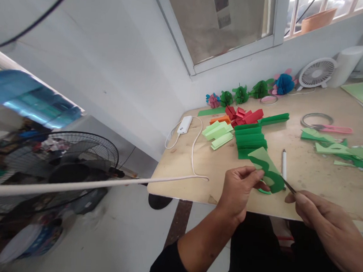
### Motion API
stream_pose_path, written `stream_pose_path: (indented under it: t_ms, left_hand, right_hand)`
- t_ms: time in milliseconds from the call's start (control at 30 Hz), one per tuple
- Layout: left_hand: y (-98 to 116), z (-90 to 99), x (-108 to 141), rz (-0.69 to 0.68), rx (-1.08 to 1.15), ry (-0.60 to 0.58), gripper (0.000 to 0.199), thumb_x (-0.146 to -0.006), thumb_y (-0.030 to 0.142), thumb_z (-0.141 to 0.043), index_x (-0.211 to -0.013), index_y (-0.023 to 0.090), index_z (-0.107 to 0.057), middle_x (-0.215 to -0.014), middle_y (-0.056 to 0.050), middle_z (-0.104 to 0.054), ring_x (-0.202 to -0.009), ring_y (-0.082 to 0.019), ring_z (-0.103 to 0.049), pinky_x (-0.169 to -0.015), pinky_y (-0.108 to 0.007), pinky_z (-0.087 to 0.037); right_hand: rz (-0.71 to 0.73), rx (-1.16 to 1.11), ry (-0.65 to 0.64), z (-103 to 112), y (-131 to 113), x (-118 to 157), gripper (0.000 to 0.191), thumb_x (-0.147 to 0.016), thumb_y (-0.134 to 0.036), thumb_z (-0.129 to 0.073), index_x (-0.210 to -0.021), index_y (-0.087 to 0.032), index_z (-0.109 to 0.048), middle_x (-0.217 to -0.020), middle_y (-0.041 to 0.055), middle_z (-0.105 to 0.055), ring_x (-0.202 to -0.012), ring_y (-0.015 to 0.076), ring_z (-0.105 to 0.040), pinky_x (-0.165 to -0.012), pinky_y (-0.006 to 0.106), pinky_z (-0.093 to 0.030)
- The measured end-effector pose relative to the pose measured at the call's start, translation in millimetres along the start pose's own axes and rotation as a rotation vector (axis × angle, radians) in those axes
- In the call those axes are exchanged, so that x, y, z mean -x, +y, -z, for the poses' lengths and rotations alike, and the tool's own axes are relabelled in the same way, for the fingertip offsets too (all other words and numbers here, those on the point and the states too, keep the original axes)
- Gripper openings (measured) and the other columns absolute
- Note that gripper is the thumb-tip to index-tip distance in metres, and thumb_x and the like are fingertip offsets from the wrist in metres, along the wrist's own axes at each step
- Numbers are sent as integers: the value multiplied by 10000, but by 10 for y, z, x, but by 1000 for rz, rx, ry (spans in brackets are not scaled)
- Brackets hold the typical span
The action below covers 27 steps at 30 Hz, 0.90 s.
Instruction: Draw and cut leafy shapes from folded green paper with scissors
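Note:
Between the fingers of my left hand (243, 183) is a piece of green paper (274, 181), dark green with a wavy edge and a lighter green part. My right hand (317, 209) is closed around scissors (287, 185); their handles are hidden in my fingers and the blades reach the right edge of the paper. Just beyond lie a stack of folded dark green paper (250, 141) and light green folded strips (217, 132). A white pen (284, 163) rests on the table behind the blades.
Red folded paper (244, 116) and several paper flowers (241, 94) line the wall side. Green scraps (350, 153) and a tape ring (316, 120) are at right, a small white fan (317, 73) behind. A white cable (134, 180) crosses leftward past the table edge, near a black floor fan (72, 161).

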<state>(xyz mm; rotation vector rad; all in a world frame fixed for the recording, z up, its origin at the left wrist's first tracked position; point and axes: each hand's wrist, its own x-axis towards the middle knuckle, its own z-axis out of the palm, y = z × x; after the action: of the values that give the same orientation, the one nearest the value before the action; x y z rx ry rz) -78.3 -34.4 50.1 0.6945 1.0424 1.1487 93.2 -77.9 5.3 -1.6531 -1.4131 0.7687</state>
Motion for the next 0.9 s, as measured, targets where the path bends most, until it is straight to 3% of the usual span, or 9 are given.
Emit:
stream_pose_path:
  t_ms: [133, 333, 900]
  left_hand:
    - [16, 19, 3, -8, -45, -7, 297, -630, 383, -855, -623, 141, -684, -575, -2, -633, -521, -111, -590, -670, -278, -448]
    - [61, 24, 20, -1, -53, -29, 313, -614, 398, -865, -608, 143, -683, -584, 7, -617, -523, -116, -594, -658, -279, -445]
    - [138, 51, 49, 21, -94, -64, 337, -600, 431, -886, -613, 144, -710, -569, -18, -633, -545, -125, -580, -644, -277, -446]
  right_hand:
    - [6, 26, -22, 11, -28, -17, 637, -761, -814, -466, -660, -272, -783, -700, 84, -727, -698, 293, -699, -388, 304, -436]
    - [22, 34, -47, 48, -37, -34, 647, -759, -836, -441, -672, -290, -777, -590, 61, -654, -638, 287, -670, -389, 318, -438]
    - [38, 55, -124, 90, -79, -52, 650, -774, -811, -416, -677, -284, -783, -618, 58, -684, -581, 259, -646, -395, 317, -443]
